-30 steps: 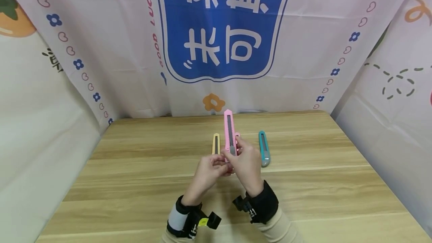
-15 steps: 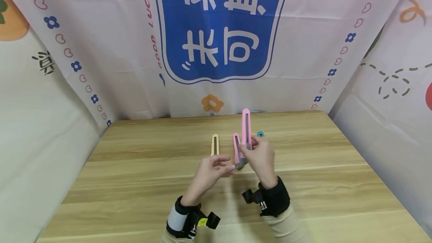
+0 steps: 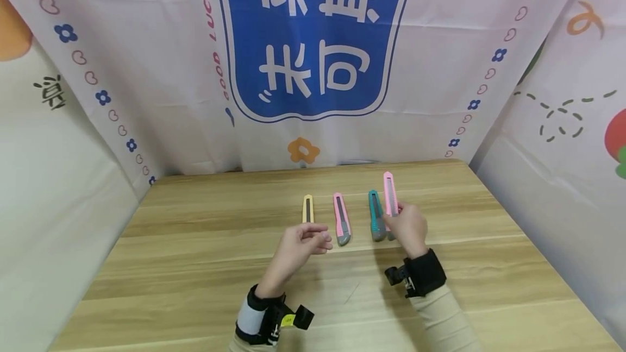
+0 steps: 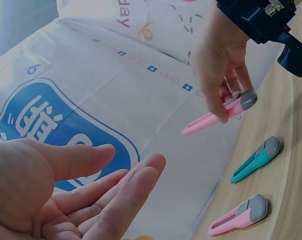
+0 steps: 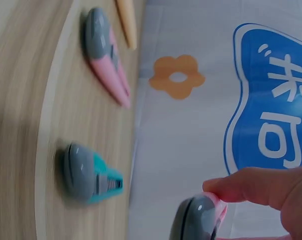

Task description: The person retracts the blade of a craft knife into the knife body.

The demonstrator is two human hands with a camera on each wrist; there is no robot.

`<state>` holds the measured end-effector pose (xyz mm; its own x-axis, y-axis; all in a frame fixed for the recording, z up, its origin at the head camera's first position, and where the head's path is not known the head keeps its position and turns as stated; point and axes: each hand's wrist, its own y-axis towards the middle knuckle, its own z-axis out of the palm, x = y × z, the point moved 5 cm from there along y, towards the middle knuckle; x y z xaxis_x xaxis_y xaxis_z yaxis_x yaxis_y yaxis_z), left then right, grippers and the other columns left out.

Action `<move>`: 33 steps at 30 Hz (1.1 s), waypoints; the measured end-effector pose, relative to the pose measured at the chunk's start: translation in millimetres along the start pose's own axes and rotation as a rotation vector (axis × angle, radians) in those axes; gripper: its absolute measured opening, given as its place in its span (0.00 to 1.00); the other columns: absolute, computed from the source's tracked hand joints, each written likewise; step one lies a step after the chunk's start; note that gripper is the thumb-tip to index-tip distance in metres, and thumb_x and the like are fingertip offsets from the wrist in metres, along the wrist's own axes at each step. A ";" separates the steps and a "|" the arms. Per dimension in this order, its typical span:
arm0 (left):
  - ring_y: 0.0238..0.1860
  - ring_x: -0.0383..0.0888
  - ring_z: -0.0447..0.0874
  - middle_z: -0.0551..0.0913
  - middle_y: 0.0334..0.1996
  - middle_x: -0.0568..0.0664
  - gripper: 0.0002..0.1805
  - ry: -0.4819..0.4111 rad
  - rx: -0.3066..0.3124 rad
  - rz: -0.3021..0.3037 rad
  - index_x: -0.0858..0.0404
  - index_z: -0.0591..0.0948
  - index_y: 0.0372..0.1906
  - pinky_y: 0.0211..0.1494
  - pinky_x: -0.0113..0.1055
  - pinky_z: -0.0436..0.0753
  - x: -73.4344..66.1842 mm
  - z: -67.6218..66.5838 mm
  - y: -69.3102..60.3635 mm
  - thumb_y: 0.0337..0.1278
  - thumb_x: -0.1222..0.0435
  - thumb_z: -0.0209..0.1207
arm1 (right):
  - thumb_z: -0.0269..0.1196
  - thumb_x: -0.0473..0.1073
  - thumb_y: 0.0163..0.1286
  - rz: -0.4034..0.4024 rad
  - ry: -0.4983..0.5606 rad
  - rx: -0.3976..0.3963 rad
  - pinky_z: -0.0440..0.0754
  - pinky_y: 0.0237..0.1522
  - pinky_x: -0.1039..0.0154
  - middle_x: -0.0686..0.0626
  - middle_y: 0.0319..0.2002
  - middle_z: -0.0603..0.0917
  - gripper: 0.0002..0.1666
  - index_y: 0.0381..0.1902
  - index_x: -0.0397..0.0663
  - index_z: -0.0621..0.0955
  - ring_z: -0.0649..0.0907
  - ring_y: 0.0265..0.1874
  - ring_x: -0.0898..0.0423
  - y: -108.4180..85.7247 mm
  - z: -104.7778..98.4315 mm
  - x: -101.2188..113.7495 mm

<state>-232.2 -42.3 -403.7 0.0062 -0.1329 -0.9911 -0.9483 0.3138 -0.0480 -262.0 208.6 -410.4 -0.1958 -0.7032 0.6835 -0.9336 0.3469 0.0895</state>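
My right hand (image 3: 409,227) pinches a pink utility knife (image 3: 389,192) between thumb and fingers, its grey end toward me. In the left wrist view this knife (image 4: 211,120) is held above the table, beyond the teal utility knife (image 4: 256,160). The teal one lies just left of it in the head view. A second pink utility knife (image 3: 341,219) lies between my two hands. My left hand (image 3: 300,243) hovers with relaxed fingers and holds nothing. It partly hides a yellow utility knife (image 3: 307,208) lying behind it.
The wooden table (image 3: 195,265) ends at a white printed cloth (image 3: 415,124) hanging behind it. More printed cloth (image 3: 63,178) hangs along the left side, and another (image 3: 548,178) along the right. Each wrist wears a black strap with a small camera.
My right hand has carried the pink knife rightward, away from my left hand and past the teal knife, and lowered it. The other pink knife is now uncovered. My left hand stays nearly in place.
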 end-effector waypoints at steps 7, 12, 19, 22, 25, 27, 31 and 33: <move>0.36 0.41 0.89 0.84 0.43 0.69 0.15 -0.033 -0.011 -0.013 0.75 0.77 0.53 0.43 0.32 0.89 -0.7 -1.7 0.2 0.66 0.70 0.54 | 0.66 0.41 0.58 0.020 -0.120 0.036 0.68 0.13 0.68 0.38 0.25 0.86 0.17 0.39 0.30 0.83 0.79 0.15 0.56 14.7 -6.5 -13.8; 0.35 0.40 0.88 0.84 0.42 0.69 0.15 -0.039 -0.015 -0.019 0.75 0.77 0.53 0.43 0.32 0.89 -1.7 -3.5 -0.3 0.66 0.70 0.55 | 0.67 0.43 0.55 0.074 -0.253 0.038 0.69 0.14 0.65 0.41 0.22 0.81 0.15 0.28 0.32 0.81 0.78 0.18 0.52 28.9 -3.9 -28.2; 0.36 0.40 0.88 0.84 0.42 0.69 0.15 -0.040 -0.014 -0.009 0.75 0.77 0.53 0.43 0.31 0.89 -1.7 -4.6 -2.0 0.66 0.70 0.54 | 0.64 0.44 0.51 0.117 -0.357 0.102 0.70 0.16 0.64 0.41 0.25 0.78 0.17 0.30 0.32 0.80 0.77 0.22 0.51 46.8 4.2 -46.8; 0.36 0.40 0.88 0.84 0.42 0.68 0.15 -0.038 -0.014 -0.011 0.74 0.77 0.53 0.43 0.31 0.89 -2.5 -4.9 -3.4 0.66 0.70 0.54 | 0.64 0.45 0.53 0.145 -0.393 0.165 0.71 0.18 0.65 0.42 0.25 0.78 0.17 0.32 0.33 0.80 0.77 0.22 0.52 52.4 7.7 -49.2; 0.36 0.40 0.88 0.84 0.42 0.68 0.15 -0.039 -0.016 -0.014 0.74 0.77 0.53 0.44 0.31 0.89 -4.3 -4.6 -4.4 0.66 0.69 0.54 | 0.64 0.46 0.54 0.165 -0.437 0.206 0.72 0.19 0.65 0.44 0.25 0.77 0.16 0.32 0.36 0.80 0.76 0.22 0.53 55.5 10.5 -48.8; 0.36 0.41 0.88 0.84 0.42 0.68 0.15 -0.039 -0.018 -0.013 0.74 0.78 0.53 0.44 0.32 0.89 -5.8 -4.3 -5.3 0.66 0.69 0.54 | 0.64 0.47 0.54 0.171 -0.464 0.212 0.72 0.20 0.65 0.44 0.24 0.76 0.16 0.30 0.37 0.79 0.76 0.22 0.53 56.3 11.9 -48.0; 0.37 0.41 0.88 0.85 0.42 0.68 0.15 -0.037 -0.020 -0.011 0.74 0.78 0.52 0.44 0.32 0.89 -7.7 -4.1 -6.1 0.66 0.69 0.54 | 0.65 0.46 0.52 0.169 -0.474 0.207 0.72 0.21 0.64 0.45 0.24 0.76 0.15 0.27 0.39 0.78 0.75 0.23 0.53 56.0 13.5 -48.1; 0.37 0.42 0.88 0.85 0.42 0.68 0.15 -0.034 -0.020 -0.004 0.74 0.78 0.52 0.44 0.33 0.89 -8.2 -4.4 -6.1 0.67 0.69 0.54 | 0.64 0.46 0.52 0.169 -0.465 0.199 0.72 0.21 0.64 0.44 0.24 0.76 0.14 0.27 0.38 0.78 0.76 0.24 0.52 55.9 13.8 -48.8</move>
<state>-227.8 -47.2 -394.7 0.0202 -0.1016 -0.9946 -0.9545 0.2942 -0.0495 -308.7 253.8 -448.7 -0.4182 -0.8642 0.2797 -0.9077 0.3863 -0.1639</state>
